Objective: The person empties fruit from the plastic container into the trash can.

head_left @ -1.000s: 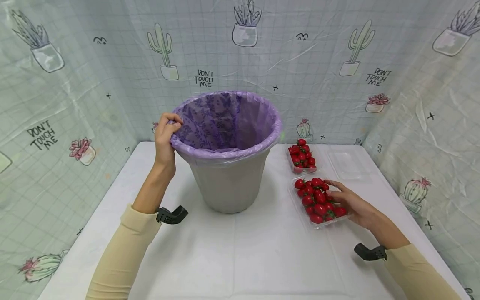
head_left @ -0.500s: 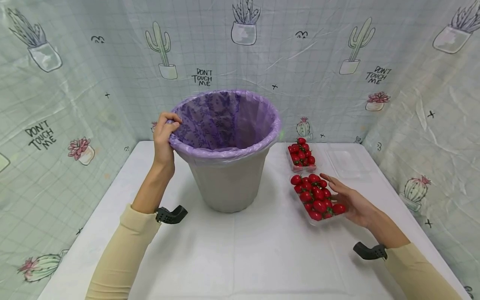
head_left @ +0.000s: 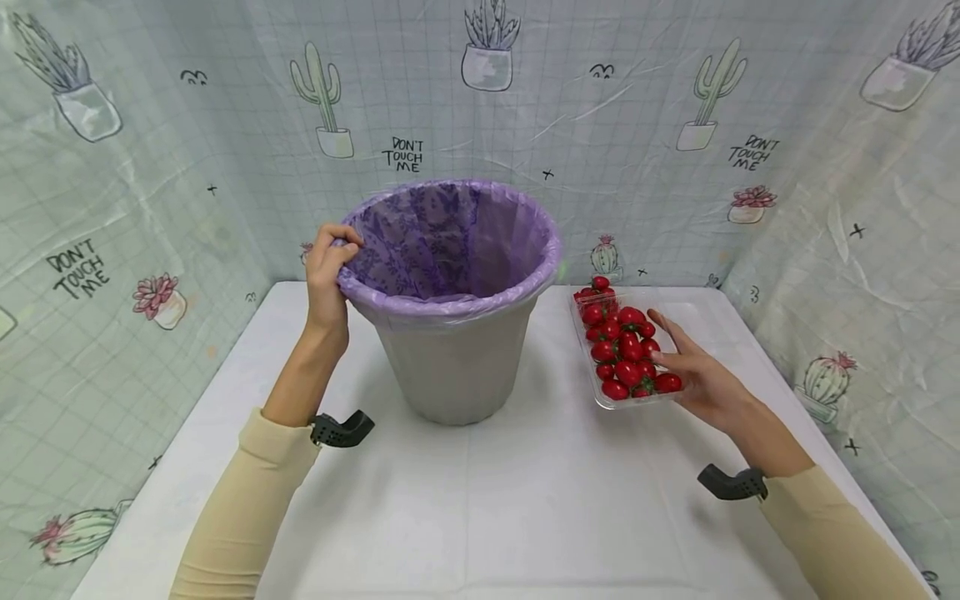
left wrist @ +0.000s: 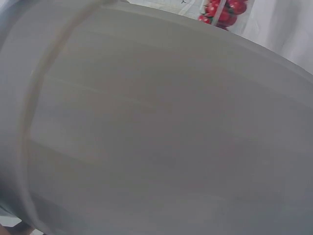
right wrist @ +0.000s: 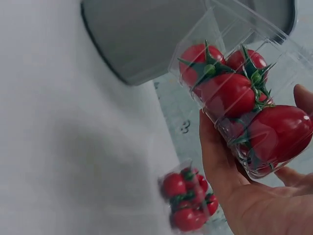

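My left hand grips the left rim of a grey trash bin, fingers over a purple patterned bin liner. The bin stands upright; its wall fills most of the left wrist view. On the right, my right hand holds a clear plastic box of cherry tomatoes above the table, fingers and thumb around its side. Up close in the right wrist view, the tomatoes have green stems. Behind it a second box of cherry tomatoes rests on the table, largely hidden in the head view.
A faint clear plastic piece lies at the back right of the white table. A grey curtain with cactus prints encloses the back and sides.
My right hand has raised the box of cherry tomatoes off the table and carried it a little away from me, so it now overlaps the second box. My left hand stays on the bin rim.
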Available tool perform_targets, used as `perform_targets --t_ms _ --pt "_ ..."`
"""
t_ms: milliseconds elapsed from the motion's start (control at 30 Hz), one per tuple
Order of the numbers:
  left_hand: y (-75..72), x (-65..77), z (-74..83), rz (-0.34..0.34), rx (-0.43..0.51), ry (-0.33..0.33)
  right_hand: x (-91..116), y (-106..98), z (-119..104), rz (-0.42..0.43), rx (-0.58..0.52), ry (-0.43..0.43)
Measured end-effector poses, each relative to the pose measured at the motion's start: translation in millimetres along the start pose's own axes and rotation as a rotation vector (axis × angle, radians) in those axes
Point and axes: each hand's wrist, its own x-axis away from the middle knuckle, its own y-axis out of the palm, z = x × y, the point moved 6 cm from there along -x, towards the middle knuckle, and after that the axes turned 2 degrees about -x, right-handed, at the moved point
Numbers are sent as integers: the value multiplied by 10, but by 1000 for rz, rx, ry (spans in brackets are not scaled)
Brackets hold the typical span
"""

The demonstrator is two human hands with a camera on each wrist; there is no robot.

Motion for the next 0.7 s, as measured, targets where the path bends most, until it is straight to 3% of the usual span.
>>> perform_targets --t_ms 333,533,700 --pt "-15 8 9 5 -5 -9 -56 190 -426 -76 -263 -107" --pt "-16 14 20 4 3 -13 -140 300 -738 -136 -305 -198" --pt "2 11 36 2 9 -13 -184 353 -986 -124 -280 -228"
